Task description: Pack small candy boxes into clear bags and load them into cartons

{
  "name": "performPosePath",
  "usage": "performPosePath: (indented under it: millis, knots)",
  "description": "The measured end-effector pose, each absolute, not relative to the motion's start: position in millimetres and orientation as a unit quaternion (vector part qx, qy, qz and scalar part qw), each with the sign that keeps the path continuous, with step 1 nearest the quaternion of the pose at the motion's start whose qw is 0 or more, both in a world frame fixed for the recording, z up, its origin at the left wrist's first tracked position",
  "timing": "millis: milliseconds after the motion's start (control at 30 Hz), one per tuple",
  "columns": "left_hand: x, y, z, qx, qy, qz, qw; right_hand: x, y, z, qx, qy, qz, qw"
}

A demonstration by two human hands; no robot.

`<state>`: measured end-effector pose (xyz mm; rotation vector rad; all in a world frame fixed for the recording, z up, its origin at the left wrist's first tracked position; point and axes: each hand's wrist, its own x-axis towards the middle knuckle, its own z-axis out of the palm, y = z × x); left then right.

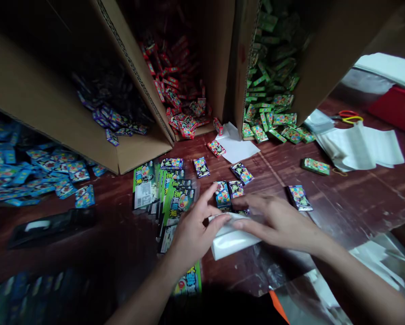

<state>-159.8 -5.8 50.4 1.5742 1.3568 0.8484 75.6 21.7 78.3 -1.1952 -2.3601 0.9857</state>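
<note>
My left hand [197, 223] and my right hand [278, 221] meet over a folded white plastic piece [231, 243] on the dark red table. Left thumb and fingers pinch its upper left edge, while the right thumb presses its top and the right fingers reach beyond it. Just past the fingertips stand a blue small box [221, 194] and a purple small box [236, 188], side by side. Left of my left hand lies a fanned stack of green and black printed cards [178, 198].
Cardboard boxes [137, 67] with purple, red and green packets stand behind. Blue packets [53, 167] lie left, near a black pouch [49, 225]. Loose packets are scattered ahead. Scissors [349, 117] and white sheets [365, 144] are at right; clear bags [310, 293] at lower right.
</note>
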Motion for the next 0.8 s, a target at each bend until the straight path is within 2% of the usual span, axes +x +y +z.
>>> performPosePath:
  millis: [67, 267, 433, 567, 733, 800]
  knots:
    - [-161, -11, 53, 0.611, 0.552, 0.345, 0.451, 68, 25, 75, -0.424, -0.810, 0.381, 0.136]
    - [-171, -25, 48, 0.522, 0.553, 0.355, 0.544, 63, 21, 63, -0.404, -0.770, 0.446, 0.210]
    - [-169, -33, 42, 0.549, 0.548, 0.336, 0.535, 61, 17, 65, -0.355, -0.783, 0.432, 0.273]
    - [-167, -36, 40, 0.545, 0.555, 0.324, 0.538, 61, 13, 63, -0.347, -0.756, 0.417, 0.367]
    - [-159, -36, 42, 0.565, 0.538, 0.306, 0.546, 56, 1, 50, -0.340, -0.698, 0.501, 0.382]
    - [-158, -35, 44, 0.583, 0.544, 0.281, 0.535, 57, -3, 47, -0.341, -0.650, 0.520, 0.436]
